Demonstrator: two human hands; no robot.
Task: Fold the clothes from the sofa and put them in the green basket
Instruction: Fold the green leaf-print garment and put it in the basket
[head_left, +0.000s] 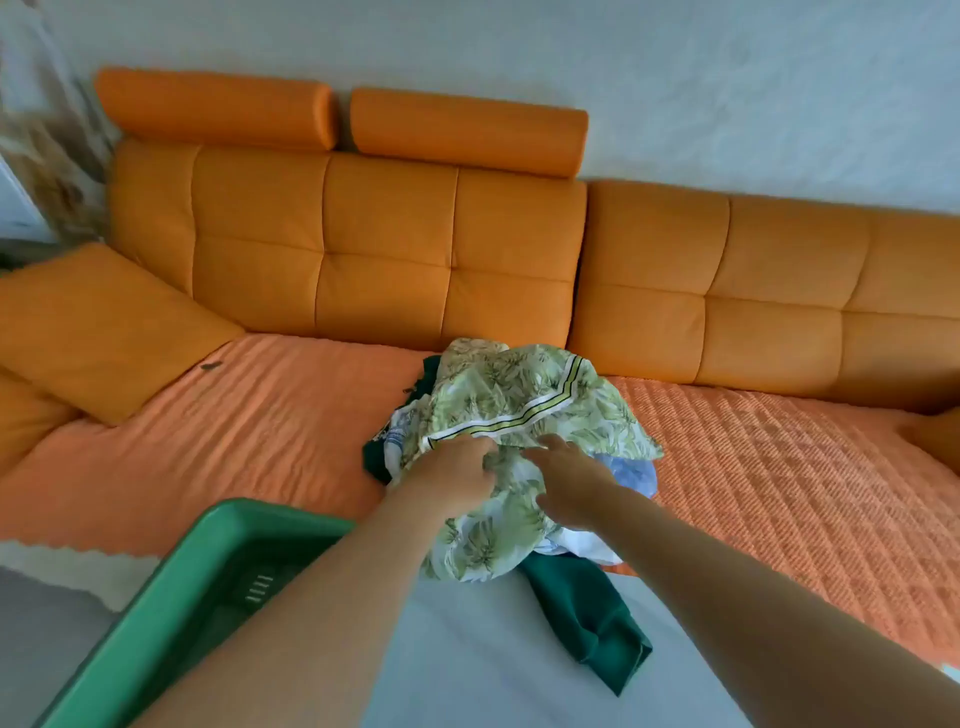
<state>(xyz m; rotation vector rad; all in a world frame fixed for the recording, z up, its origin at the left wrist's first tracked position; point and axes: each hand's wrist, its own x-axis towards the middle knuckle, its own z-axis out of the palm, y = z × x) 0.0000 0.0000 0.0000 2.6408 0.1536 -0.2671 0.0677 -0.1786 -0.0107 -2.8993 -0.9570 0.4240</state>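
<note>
Leaf-print garment (519, 405) stretches toward the sofa (389, 260) backrest, left hand (457, 470) clamped on it, right hand (569, 483) grip apart.

a single view, from a camera worn on the person's head. it looks forward and steeply down over the sofa (415, 249) seat, facing the backrest and the wall (727, 78) behind it. the wide lens bows the sofa's lines toward the edges. both forearms run in from the bottom edge, close to the lens. the left hand (452, 470) and right hand (569, 483) meet at the clothes (519, 410) near centre. the basket (171, 587) is cropped at lower left.
</note>
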